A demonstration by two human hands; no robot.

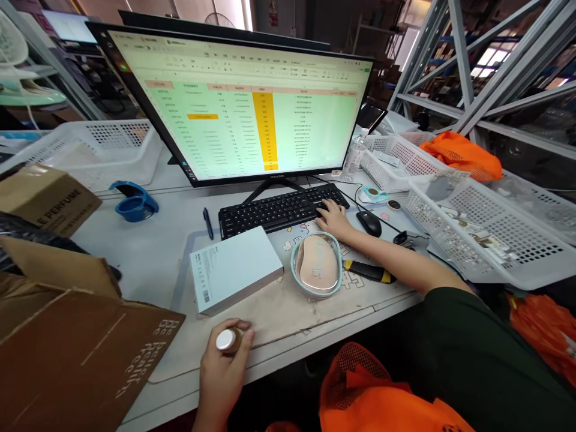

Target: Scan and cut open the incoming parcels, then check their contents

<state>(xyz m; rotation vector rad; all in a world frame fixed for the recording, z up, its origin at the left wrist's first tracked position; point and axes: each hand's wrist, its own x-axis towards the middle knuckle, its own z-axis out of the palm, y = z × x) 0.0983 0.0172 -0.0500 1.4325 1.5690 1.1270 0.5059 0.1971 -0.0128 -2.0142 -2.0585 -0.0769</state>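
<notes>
My left hand [221, 369] is at the front edge of the desk, its fingers wrapped round a small bottle with a white cap [225, 341]; most of the bottle's body is hidden by the hand. On the right end of the black keyboard [274, 211], around the number keys, rests my right hand [333, 219] with its fingers spread and nothing held. Between the hands lie a pale blue box [236, 270] and a rounded clear case [317, 264] with a beige inside and light blue rim. Beyond them, the monitor [225, 120] displays a spreadsheet with an orange column.
A black mouse [369, 223] and a yellow-black utility knife [366, 270] lie right of the case. White baskets [504, 264] line the right side. At left are an open cardboard box [81, 354], a blue tape dispenser [135, 204] and a pen [207, 223]. A plastic bottle [355, 156] stands beside the monitor.
</notes>
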